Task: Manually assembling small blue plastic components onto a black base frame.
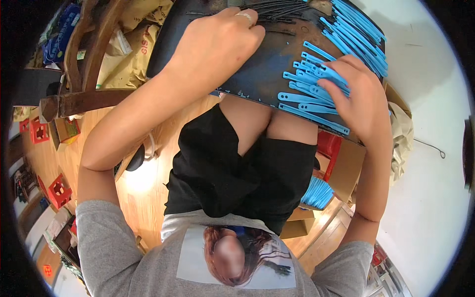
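Note:
My left hand [222,44] is over the dark tabletop, with its fingers curled under and their tips hidden. Thin black strips [282,10] lie in a bundle just beyond it. A ring shows on one of its fingers. My right hand [356,91] is bent round a loose pile of flat blue plastic strips [309,81], several of which pass between thumb and fingers. These strips have holes at their ends and point various ways near the table's front edge. Farther back on the right, a thicker row of blue strips [354,34] lies roughly side by side.
The dark worn table [267,74] reaches over my lap. A wooden chair [81,101] and yellow-brown bags [138,54] stand at the left. Under the table's right side are a cardboard box [346,168] and a bundle of blue strips [317,193]. A white wall [430,148] rises at the right.

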Action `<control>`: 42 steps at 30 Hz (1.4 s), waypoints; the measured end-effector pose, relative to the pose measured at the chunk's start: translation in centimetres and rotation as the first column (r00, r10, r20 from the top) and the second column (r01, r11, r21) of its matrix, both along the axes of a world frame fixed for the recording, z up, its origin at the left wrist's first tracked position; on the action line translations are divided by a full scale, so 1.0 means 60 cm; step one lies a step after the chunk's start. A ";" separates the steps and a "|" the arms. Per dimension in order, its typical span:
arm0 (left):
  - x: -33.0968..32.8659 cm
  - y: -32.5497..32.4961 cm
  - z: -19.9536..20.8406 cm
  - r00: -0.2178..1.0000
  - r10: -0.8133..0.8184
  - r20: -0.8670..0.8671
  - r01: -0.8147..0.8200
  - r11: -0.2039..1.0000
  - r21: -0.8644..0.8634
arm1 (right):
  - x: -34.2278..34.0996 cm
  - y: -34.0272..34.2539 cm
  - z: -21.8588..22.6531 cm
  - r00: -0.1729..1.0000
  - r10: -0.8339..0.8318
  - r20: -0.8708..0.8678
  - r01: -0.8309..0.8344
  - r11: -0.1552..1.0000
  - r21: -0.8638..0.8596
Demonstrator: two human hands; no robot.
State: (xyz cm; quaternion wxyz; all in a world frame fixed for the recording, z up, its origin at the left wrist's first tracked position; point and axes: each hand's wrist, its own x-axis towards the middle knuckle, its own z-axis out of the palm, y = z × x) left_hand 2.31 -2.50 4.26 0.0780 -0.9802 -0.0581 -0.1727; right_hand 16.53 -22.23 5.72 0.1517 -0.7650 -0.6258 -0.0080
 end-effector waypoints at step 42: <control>-0.024 -0.154 -0.033 0.956 0.159 0.247 0.281 -0.252 -0.926 | -0.102 -0.024 -0.001 0.904 0.424 -0.046 -0.396 0.874 0.280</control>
